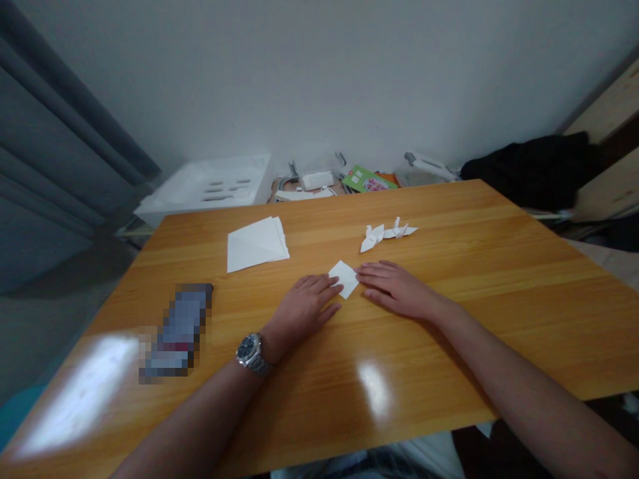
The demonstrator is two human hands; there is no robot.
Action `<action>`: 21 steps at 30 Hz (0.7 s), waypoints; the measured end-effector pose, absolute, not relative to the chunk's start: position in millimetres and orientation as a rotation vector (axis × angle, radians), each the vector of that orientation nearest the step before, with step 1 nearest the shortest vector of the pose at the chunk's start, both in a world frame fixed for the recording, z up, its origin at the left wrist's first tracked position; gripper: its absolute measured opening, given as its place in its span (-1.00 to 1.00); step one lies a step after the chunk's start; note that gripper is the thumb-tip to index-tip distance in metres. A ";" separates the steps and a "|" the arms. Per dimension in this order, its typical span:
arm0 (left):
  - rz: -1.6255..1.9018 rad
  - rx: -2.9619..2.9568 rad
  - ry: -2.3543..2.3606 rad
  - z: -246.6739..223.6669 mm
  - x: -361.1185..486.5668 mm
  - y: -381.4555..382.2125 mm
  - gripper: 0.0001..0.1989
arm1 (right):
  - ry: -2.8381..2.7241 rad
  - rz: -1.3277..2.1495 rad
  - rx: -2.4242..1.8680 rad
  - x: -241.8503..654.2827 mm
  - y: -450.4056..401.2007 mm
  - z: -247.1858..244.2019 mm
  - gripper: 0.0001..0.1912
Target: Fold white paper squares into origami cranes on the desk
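A small folded square of white paper [344,275] lies flat on the wooden table, one corner pointing away from me. My left hand [310,305] rests on its left side, fingers stretched out with the tips on the paper. On the right, my right hand [392,287] lies flat with extended fingers, their tips at the paper's right corner. Neither hand is closed around anything. Just beyond the paper stand two folded paper cranes [387,234], side by side. A stack of white paper sheets [255,245] sits farther back on the left.
A blurred-out phone-like object [180,332] lies on the table [439,226] at the left. Behind the table's far edge are a white plastic tray [200,183], a green booklet [368,179] and dark cloth [529,169]. A metal watch [252,351] circles my left wrist.
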State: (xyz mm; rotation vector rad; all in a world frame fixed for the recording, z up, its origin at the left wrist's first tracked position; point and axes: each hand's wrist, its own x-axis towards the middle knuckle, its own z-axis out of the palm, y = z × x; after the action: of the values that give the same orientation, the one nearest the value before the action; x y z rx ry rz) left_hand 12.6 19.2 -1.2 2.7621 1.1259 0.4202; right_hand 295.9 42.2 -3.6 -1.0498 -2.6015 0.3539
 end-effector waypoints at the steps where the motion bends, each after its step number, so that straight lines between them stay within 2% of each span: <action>1: 0.427 2.758 1.124 -1.4 12.5 18.9 -0.61 | -2.599 0.352 -1.039 295.3 41.9 -3.3 -0.59; 9: 0.486 2.718 1.084 -0.1 11.3 18.3 -0.69 | -2.528 0.403 -0.891 290.1 38.8 -2.7 -0.71; 17: 0.500 2.657 1.154 -2.6 9.2 18.9 -0.61 | -2.543 0.440 -0.893 285.2 35.1 -0.5 -0.75; 21: 0.520 2.653 1.142 -0.4 10.0 16.6 -0.45 | -2.531 0.440 -0.913 283.5 34.5 -0.8 -0.76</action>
State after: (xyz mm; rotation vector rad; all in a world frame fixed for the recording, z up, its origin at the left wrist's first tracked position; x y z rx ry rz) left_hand 10.0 16.6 -0.4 2.6533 1.1423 0.5204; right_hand 283.5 34.5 -0.8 -0.9132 -2.5313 0.4403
